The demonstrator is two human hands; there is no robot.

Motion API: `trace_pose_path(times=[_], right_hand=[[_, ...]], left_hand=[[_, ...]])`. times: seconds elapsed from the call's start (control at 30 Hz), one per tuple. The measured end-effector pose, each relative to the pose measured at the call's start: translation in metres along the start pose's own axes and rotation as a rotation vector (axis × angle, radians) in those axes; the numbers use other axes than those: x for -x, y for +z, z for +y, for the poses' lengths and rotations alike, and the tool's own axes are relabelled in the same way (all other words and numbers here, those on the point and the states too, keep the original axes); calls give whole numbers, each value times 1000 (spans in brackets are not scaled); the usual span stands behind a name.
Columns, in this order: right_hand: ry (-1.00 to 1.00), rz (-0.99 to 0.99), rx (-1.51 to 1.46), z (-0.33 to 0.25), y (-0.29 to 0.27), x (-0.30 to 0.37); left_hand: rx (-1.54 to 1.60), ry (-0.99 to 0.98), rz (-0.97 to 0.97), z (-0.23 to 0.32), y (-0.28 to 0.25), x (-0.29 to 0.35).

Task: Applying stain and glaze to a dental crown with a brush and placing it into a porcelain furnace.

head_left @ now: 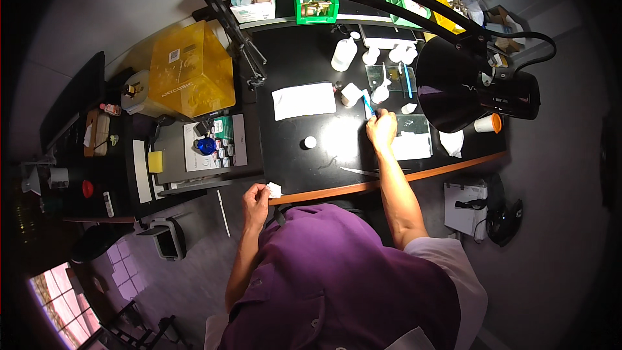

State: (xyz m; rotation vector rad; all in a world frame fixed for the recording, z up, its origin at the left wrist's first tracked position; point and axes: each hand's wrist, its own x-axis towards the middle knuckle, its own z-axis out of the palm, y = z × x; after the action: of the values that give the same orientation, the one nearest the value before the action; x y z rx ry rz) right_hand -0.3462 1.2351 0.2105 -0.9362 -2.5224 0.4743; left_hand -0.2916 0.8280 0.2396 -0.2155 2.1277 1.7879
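My left hand [254, 201] is closed in a pinch on a crumpled white tissue [275, 190] at the front edge of the black table [291, 168]. Farther in, my right hand [382, 128] is closed round a slim blue and white tool [367, 102], whose exact kind I cannot make out. Its far end lies beside a white jar [350, 95]. A white nozzle bottle [380, 94] and a small white bottle [409, 109] stand close by. A folded white cloth [304, 101] lies to the left, with a small round white piece [310, 142] nearer me.
A black lamp head [453, 84] hangs low over the right side, near an orange-rimmed cup [487, 123]. Thin pointed tools [360, 172] lie near the front edge. Green bins [316, 6] line the back. A yellow translucent box [192, 70] stands at left.
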Motion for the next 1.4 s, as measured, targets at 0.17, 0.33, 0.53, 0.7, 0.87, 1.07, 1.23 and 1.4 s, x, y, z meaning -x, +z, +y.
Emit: trace_pose_path(times=[0.17,0.33,0.53,0.7,0.87,1.07,1.23,1.4], right_hand=[[-294,156,-172,-31,-13,-11],[-509,3,-186,-60,-1,-38],[-383,-123,-207,-48,18,-52],[-348,-75,-120,-54,22,-77],[-232,-125,-51,-65,17,-105],[-352,-80,5,-56,30,-135],[-344,-107,18,-57,40,-154],[-345,-78,20,-61,36,-156]], left_hand=[[-15,28,10,-4,-1,1],[-23,6,2,-5,-1,4],[-26,14,56,3,-8,10],[-11,7,85,-9,-12,16],[-8,-11,107,-14,-14,17],[-29,-16,118,-13,-14,16],[-19,-41,113,-11,-13,18],[-22,-27,89,-19,-14,17]])
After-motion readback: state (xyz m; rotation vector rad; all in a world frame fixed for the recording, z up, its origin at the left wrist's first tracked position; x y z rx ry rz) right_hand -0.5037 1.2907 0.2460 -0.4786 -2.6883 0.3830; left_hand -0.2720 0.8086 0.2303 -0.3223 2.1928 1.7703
